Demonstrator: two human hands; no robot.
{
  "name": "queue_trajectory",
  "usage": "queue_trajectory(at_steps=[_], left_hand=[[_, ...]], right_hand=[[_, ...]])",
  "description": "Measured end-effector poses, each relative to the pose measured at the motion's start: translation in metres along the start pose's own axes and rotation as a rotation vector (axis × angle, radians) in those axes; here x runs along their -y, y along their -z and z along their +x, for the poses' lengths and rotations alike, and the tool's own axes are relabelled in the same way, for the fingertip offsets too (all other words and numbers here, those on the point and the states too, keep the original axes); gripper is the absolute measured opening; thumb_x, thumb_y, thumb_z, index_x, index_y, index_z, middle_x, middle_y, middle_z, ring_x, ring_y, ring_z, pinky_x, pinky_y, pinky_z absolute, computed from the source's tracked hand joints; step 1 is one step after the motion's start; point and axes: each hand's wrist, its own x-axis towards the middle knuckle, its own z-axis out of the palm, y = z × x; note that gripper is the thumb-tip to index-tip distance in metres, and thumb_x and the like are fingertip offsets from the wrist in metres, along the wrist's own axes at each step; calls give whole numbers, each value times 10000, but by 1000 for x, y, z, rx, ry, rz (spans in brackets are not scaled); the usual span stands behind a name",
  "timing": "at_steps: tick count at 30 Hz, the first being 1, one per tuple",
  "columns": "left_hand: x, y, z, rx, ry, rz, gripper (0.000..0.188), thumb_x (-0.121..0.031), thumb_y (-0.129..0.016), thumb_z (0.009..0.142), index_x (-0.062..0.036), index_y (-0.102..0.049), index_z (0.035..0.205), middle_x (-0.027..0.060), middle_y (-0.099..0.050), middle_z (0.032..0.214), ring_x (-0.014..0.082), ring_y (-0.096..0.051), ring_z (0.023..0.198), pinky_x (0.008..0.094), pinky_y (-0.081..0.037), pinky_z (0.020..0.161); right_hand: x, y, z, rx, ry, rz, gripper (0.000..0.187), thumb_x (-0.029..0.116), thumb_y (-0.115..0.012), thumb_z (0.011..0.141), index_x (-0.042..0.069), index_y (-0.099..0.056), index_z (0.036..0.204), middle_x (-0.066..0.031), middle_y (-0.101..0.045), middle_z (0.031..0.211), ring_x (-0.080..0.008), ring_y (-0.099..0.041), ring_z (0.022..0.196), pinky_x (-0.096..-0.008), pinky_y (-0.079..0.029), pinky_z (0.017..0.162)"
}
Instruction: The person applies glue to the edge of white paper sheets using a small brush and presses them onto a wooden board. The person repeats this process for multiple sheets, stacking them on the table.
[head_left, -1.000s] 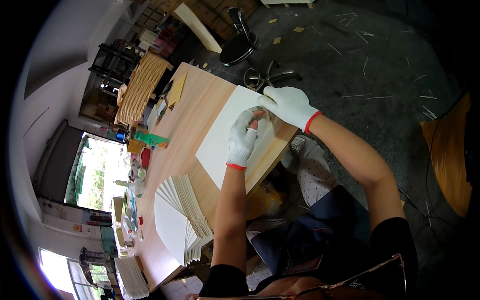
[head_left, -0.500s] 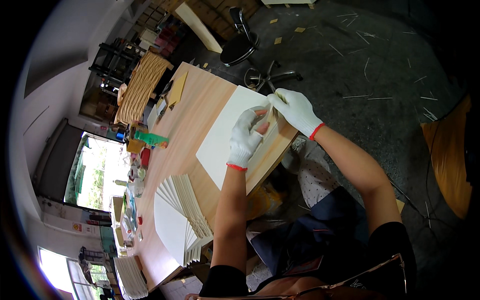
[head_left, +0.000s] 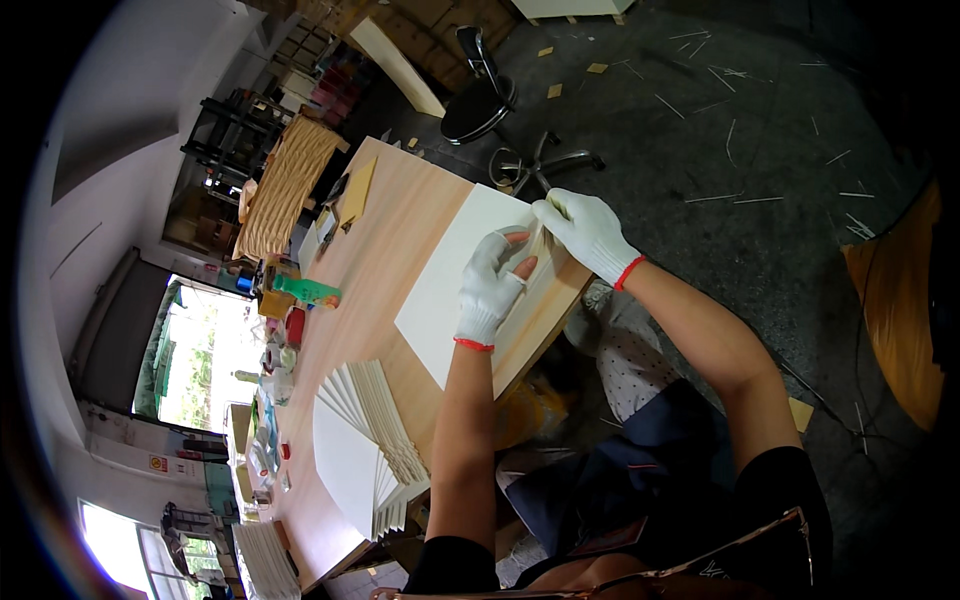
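Note:
A white panel [head_left: 440, 300] lies on the wood-grain table [head_left: 400, 215] along its near right edge. My left hand [head_left: 488, 290], in a white knit glove with a red cuff and bare fingertips, rests over the panel with thumb and finger apart. My right hand [head_left: 592, 235], gloved the same way, is closed at the panel's far right corner. Something thin and tan [head_left: 543, 245] shows below its fingers, between the two hands; its kind is too unclear to tell.
A fanned stack of white panels [head_left: 365, 440] stands on the table's near part. A green bottle [head_left: 308, 291] and assorted small items line the left edge. A yellow board [head_left: 357, 192] lies at the far end. Beyond is a black swivel chair [head_left: 478, 112]; thin strips litter the dark floor.
My right hand has shifted slightly down and left in the picture. My left hand stays at nearly the same spot over the panel. The whole view has tilted a little.

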Motion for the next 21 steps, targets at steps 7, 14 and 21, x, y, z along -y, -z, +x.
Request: queue_trajectory(at_steps=[7,14,21], left_hand=[[-10,-2,-3,-127,45,85,332,-88,-538,988,-21,-612,1305,77,-679,1128,119,-592,912,254,-477,807],[-2,-3,-3,-76,31,208,268,-110,-695,892,-68,-692,1157,62,-614,878,139,-555,757,294,-475,716],[-16,-2,-3,-51,114,268,354,-142,-762,857,-54,-676,1189,-5,-600,918,84,-489,760,248,-433,696]], right_hand=[[3,0,-1,-14,49,-119,372,416,-499,988,84,-614,864,-173,-647,741,-389,-647,721,-492,-477,631],[0,-3,1,-27,53,-110,364,391,-489,994,77,-613,856,-170,-649,737,-393,-644,704,-501,-476,627],[0,-2,-2,-22,33,-72,365,384,-497,995,70,-599,840,-169,-638,722,-396,-635,697,-497,-470,619]])
